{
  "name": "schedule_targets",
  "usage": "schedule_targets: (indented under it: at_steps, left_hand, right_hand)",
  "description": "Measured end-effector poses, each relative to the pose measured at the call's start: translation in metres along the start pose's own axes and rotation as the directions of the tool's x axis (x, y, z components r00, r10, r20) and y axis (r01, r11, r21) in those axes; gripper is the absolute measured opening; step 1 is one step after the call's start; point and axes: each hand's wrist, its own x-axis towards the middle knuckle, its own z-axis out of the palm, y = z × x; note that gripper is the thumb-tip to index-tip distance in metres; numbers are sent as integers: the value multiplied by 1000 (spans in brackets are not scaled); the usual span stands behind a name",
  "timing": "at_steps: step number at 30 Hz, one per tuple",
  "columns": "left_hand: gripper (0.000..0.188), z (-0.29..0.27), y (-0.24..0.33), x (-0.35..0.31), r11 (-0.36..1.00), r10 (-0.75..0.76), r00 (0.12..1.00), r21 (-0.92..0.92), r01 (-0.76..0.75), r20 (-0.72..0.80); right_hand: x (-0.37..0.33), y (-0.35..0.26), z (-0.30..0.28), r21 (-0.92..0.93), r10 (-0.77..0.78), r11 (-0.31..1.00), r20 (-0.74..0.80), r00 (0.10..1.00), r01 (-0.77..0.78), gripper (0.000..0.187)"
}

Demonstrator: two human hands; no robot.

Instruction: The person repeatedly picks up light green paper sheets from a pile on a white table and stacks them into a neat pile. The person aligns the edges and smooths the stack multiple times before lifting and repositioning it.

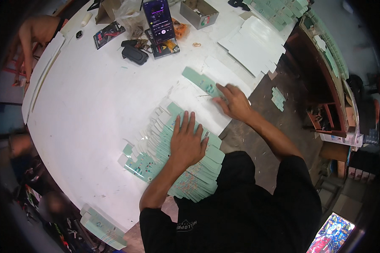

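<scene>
A fanned stack of flat, pale green printed carton blanks with white flaps lies at the table's near edge. My left hand rests flat on top of it, fingers stretched out. To the right, my right hand has its thumb and fingers at the near end of a narrow, folded green carton, which lies on a white sheet. The right fingers are bent and slightly blurred; they cover that end of the carton.
Beyond my hands stand a lit phone, a black case and a grey metal box. White flat blanks are piled at the far right. Another green pile sits by the near-left edge. Another person bends at the far left.
</scene>
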Motion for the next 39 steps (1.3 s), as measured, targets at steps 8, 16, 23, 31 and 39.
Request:
schedule_targets:
  at_steps: [8, 16, 23, 31, 39]
  left_hand:
    - [72, -9, 8, 3, 1000, 6, 996, -16, -7, -94]
    - [93, -6, 4, 5, 997, 46, 990, 47, -53, 135]
    - [86, -12, 11, 9, 990, -89, 984, -99, 105, 152]
    - [57, 3, 3, 1, 997, -30, 999, -75, 31, 16]
    - [81, -17, 13, 7, 988, 57, 998, 144, -57, 0]
  right_hand:
    - [1, -28, 12, 187, 237, 943, 205, 950, -276, 37]
    - [11, -6, -2, 132, 286, 922, 400, 871, -364, 18]
    - [16, 91, -22, -23, 537, 843, 13, 843, -537, 49]
    - [3, -13, 4, -238, 7, 971, 129, 992, 24, 47]
    - [-11, -58, 13, 356, 220, 731, 684, 695, -582, 23]
